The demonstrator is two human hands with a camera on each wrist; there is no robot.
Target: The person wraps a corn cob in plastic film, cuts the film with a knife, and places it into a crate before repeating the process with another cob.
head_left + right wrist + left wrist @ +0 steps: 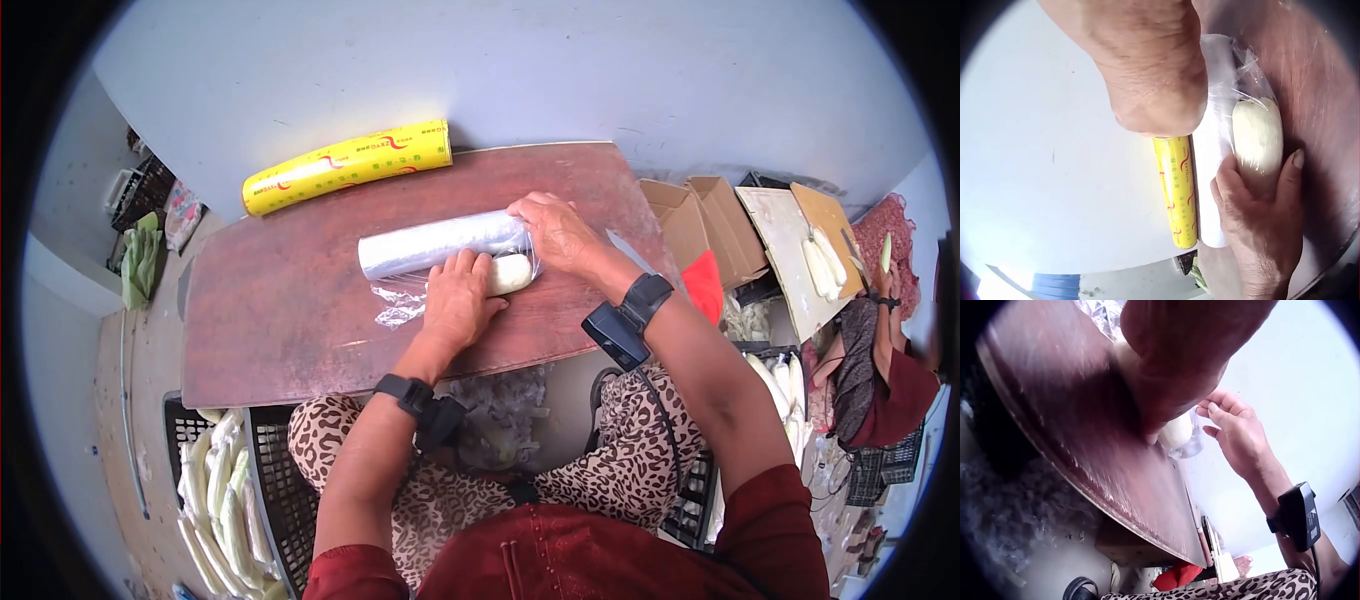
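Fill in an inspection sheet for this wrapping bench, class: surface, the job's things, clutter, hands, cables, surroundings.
Surface: brown wooden board, worn and glossy, set against a pale wall.
Job's things: roll of cling film lying on the board; pale peeled cob beside it, under loose film.
Clutter: yellow boxed film roll at the far edge; crumpled film scrap by the left hand.
Hands: left hand presses on the cob; right hand grips the end of the roll.
Cables: a black lead runs from the right wrist camera down across the lap.
Surroundings: black crates of cobs, cardboard boxes, a second person at right.
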